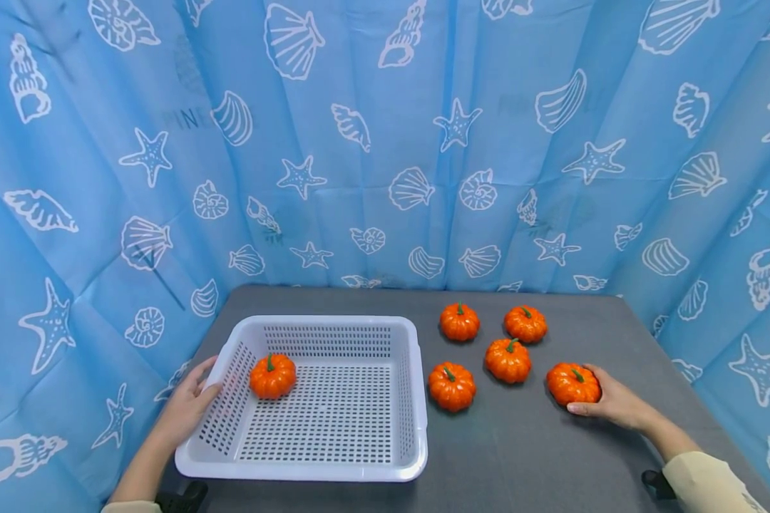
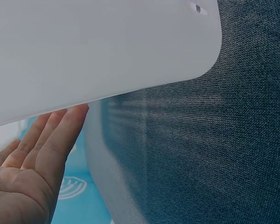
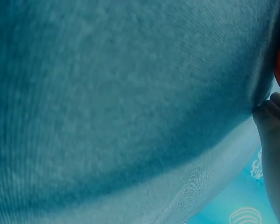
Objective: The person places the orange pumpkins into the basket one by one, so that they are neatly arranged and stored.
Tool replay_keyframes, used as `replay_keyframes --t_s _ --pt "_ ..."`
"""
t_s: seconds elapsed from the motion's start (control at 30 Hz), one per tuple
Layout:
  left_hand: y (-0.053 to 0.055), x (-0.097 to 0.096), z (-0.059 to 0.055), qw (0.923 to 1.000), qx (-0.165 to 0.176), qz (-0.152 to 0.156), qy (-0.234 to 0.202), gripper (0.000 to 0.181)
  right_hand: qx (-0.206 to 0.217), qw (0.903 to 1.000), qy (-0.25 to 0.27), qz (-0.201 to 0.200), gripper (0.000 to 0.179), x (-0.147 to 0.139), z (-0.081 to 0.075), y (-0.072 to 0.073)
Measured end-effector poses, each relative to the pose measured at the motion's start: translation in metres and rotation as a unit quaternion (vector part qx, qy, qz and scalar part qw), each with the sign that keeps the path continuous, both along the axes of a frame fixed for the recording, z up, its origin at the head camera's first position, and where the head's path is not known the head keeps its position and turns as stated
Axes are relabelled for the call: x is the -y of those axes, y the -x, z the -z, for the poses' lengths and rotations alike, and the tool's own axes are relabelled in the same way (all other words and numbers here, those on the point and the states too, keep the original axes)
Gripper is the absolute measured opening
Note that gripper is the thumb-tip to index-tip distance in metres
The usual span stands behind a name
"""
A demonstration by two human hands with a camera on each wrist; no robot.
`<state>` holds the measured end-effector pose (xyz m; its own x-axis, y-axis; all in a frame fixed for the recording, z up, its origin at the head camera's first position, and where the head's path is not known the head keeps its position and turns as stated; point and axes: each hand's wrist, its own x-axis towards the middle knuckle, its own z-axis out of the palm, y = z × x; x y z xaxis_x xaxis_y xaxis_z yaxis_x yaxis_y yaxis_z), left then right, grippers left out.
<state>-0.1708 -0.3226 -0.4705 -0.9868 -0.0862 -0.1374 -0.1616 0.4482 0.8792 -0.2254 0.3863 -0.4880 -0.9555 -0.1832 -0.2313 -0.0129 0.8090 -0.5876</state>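
Observation:
A white perforated plastic basket lies at the left of the table, with one small orange pumpkin inside near its left wall. My left hand holds the basket's left rim, thumb at the top edge; in the left wrist view the fingers reach up against the rim from outside. At the right, my right hand grips another small pumpkin from its right side, thumb in front and fingers behind. That pumpkin is on or just above the table; only its edge shows in the right wrist view.
Several more orange pumpkins with green stems stand between basket and right hand: a front one, a middle one and two at the back. The grey cloth-covered table is bordered by a blue shell-print curtain.

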Motion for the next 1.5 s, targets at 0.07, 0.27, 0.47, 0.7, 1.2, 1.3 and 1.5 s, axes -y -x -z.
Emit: replay_keyframes --t_s 0.07,0.27,0.47,0.7,1.2,1.3,1.5 --pt "0.0 0.0 0.0 1.0 -0.002 0.001 0.0 0.068 -0.009 1.0 0.001 0.002 0.091 0.001 0.001 0.0" --pt "0.003 0.001 -0.001 0.9999 -0.013 0.01 -0.001 0.064 -0.051 0.9987 0.006 0.002 0.084 0.004 0.005 0.0" --pt "0.004 0.001 -0.001 0.9999 -0.01 0.009 0.001 0.064 -0.052 0.9985 0.002 0.015 0.081 0.008 0.003 0.0" --pt "0.004 0.001 -0.002 0.9999 -0.005 0.012 0.006 0.064 -0.047 0.9985 -0.011 0.024 0.081 0.01 0.001 0.0" --pt "0.003 0.001 -0.002 0.9999 -0.003 0.016 0.002 0.064 -0.058 0.9979 -0.002 0.029 0.083 0.007 -0.016 0.006" --pt "0.002 0.0 -0.002 0.9999 -0.003 0.014 -0.001 0.064 -0.077 0.9965 -0.005 0.032 0.083 0.009 -0.024 0.01" --pt "0.0 -0.001 -0.002 1.0 -0.003 0.009 0.002 0.065 -0.104 0.9937 0.019 0.037 0.083 0.024 -0.047 0.023"
